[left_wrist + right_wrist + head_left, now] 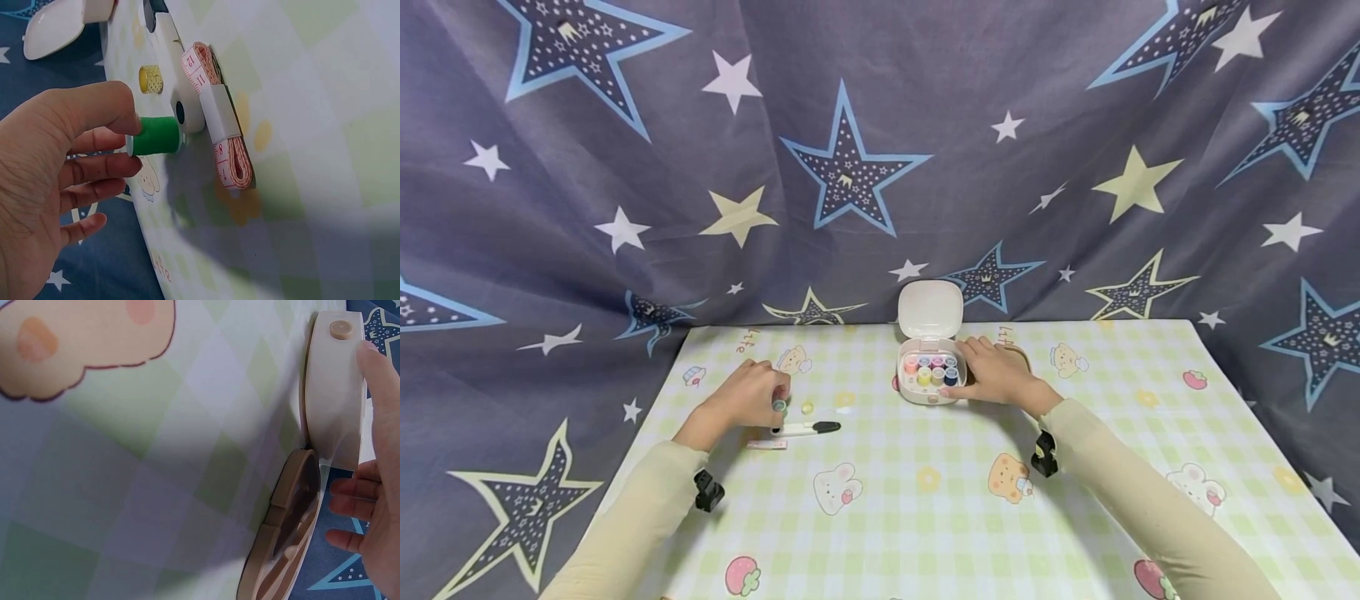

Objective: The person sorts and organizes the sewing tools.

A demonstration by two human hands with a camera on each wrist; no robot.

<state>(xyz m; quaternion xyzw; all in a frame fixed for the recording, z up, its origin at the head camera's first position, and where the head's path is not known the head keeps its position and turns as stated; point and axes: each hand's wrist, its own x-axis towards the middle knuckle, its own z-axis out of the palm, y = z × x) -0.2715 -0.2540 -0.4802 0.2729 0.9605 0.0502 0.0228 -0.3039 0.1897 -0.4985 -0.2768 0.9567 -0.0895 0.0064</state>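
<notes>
My left hand (747,396) pinches a spool of green thread (156,135) between thumb and fingers, close over the cloth at the left. Beside the spool lie a white tool with a black tip (801,429), a folded tape measure (211,119) in a white band and a gold thimble (150,79). Toward the back, a white sewing box (921,397) stands with its lid (931,308) raised, several coloured thread spools (924,377) inside. My right hand (1000,375) holds the box's right end, thumb at the front rim (364,356) and fingers toward the back.
A brown-rimmed tray or lid (275,515) lies right of the box, partly behind my right hand. Under everything is a checked tablecloth (880,533) with printed animals. A dark star-patterned curtain (985,100) hangs along the table's back edge.
</notes>
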